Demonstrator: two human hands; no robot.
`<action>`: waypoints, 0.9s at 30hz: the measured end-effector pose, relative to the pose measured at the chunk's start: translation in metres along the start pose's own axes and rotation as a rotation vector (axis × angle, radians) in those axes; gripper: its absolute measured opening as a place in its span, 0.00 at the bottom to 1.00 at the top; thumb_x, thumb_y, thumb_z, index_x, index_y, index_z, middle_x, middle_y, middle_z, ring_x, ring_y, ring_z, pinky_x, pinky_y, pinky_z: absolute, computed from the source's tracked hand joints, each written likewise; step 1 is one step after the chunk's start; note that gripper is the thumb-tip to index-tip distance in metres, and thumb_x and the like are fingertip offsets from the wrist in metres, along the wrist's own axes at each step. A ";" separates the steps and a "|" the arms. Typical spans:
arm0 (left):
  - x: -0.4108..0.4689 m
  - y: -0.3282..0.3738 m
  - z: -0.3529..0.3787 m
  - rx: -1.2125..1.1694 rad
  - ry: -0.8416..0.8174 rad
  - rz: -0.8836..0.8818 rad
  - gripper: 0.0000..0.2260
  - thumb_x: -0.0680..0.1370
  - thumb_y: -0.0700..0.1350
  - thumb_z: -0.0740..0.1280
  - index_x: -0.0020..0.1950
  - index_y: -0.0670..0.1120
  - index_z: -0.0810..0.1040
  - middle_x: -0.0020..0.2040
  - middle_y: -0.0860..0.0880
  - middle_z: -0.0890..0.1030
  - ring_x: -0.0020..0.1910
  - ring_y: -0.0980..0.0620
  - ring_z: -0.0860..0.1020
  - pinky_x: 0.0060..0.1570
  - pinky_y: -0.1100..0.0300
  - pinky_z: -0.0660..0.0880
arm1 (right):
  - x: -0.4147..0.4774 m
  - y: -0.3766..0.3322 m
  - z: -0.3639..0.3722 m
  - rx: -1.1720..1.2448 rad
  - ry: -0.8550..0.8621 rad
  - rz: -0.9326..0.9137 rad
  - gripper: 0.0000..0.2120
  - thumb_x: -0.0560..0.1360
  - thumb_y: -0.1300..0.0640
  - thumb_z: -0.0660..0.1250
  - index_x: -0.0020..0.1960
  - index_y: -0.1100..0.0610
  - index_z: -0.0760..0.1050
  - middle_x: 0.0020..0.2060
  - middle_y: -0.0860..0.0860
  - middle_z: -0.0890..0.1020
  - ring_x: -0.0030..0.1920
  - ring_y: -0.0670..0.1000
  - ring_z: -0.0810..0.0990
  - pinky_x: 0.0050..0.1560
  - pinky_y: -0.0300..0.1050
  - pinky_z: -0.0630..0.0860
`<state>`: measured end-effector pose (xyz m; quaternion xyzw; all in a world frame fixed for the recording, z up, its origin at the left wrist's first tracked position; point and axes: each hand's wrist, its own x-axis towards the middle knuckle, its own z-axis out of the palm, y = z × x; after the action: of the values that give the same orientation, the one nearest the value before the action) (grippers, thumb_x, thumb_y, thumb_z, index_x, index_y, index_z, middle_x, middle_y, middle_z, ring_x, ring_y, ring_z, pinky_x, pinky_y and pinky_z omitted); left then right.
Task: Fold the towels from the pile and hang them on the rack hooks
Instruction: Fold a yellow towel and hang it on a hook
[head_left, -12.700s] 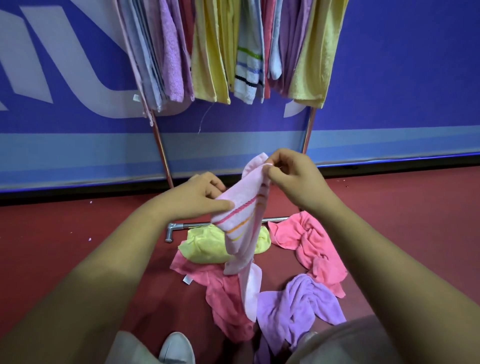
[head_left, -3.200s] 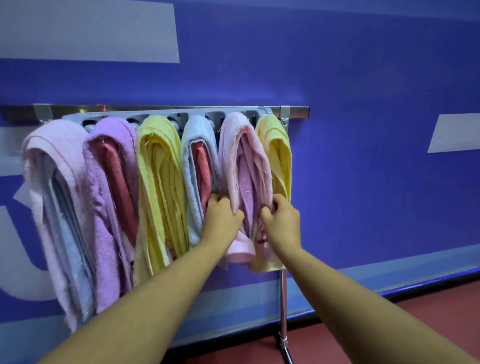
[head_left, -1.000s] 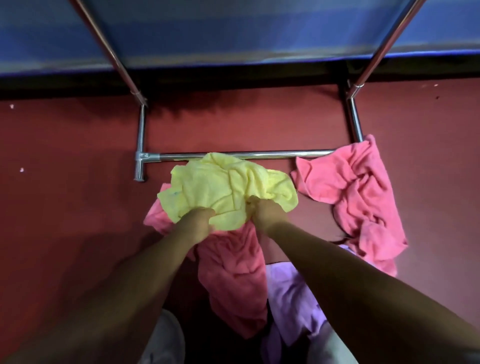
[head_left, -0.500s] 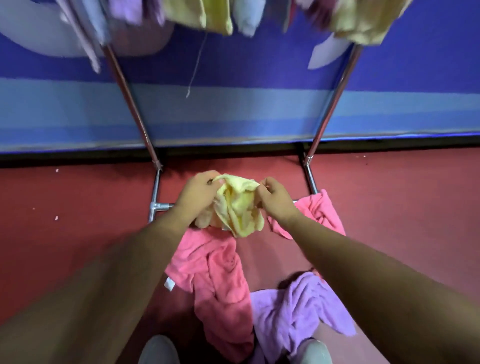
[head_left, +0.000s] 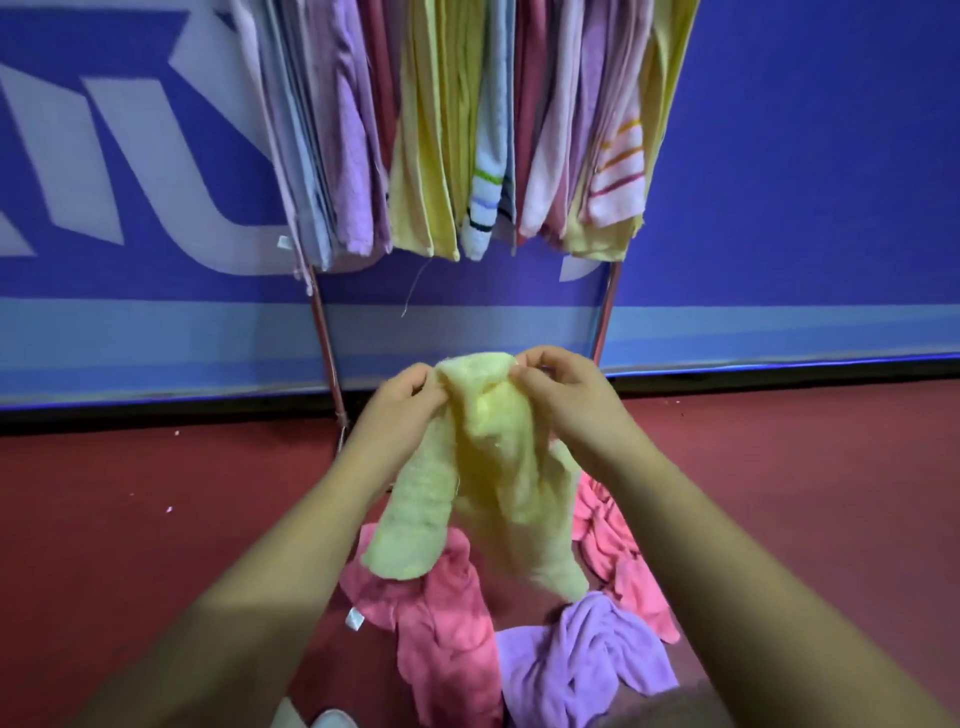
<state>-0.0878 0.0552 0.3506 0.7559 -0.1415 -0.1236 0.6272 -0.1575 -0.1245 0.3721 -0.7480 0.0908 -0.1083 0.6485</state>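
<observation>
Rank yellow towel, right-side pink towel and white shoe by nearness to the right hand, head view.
1. The yellow towel, held in the right hand.
2. The pink towel, floor, below-right.
3. The white shoe, bottom edge, left.

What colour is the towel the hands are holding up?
Pale yellow. The towel shows best in the head view, gripped by the left hand and right hand.

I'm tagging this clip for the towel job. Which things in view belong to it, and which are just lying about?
Belongs to the job:
yellow towel, pinched at its top by left hand and right hand
tagged pink towel, second pink towel and purple towel, still piled
rack with hung towels

Just there:
blue wall
red floor
white shoe
</observation>
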 end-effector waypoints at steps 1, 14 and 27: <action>-0.007 -0.003 0.002 0.034 -0.026 -0.008 0.10 0.67 0.47 0.67 0.40 0.42 0.74 0.35 0.49 0.77 0.35 0.52 0.72 0.40 0.56 0.68 | -0.009 0.001 0.002 -0.020 -0.035 -0.028 0.07 0.80 0.56 0.66 0.43 0.54 0.78 0.32 0.54 0.72 0.32 0.52 0.69 0.29 0.47 0.67; -0.027 0.017 0.012 -0.023 -0.176 0.105 0.18 0.79 0.52 0.67 0.44 0.35 0.78 0.37 0.43 0.74 0.37 0.50 0.70 0.37 0.58 0.65 | -0.023 0.011 -0.005 0.154 -0.255 0.030 0.05 0.75 0.57 0.73 0.46 0.59 0.81 0.38 0.59 0.80 0.40 0.56 0.75 0.41 0.49 0.71; -0.003 0.006 -0.035 0.038 0.092 0.069 0.13 0.74 0.50 0.68 0.42 0.40 0.74 0.46 0.47 0.82 0.44 0.47 0.80 0.51 0.50 0.75 | -0.014 0.020 -0.022 -0.037 -0.309 0.015 0.09 0.74 0.62 0.75 0.37 0.59 0.77 0.31 0.51 0.80 0.33 0.46 0.76 0.38 0.37 0.71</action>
<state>-0.0779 0.0872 0.3632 0.7672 -0.1408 -0.0646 0.6224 -0.1770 -0.1443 0.3543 -0.7668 -0.0025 0.0149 0.6417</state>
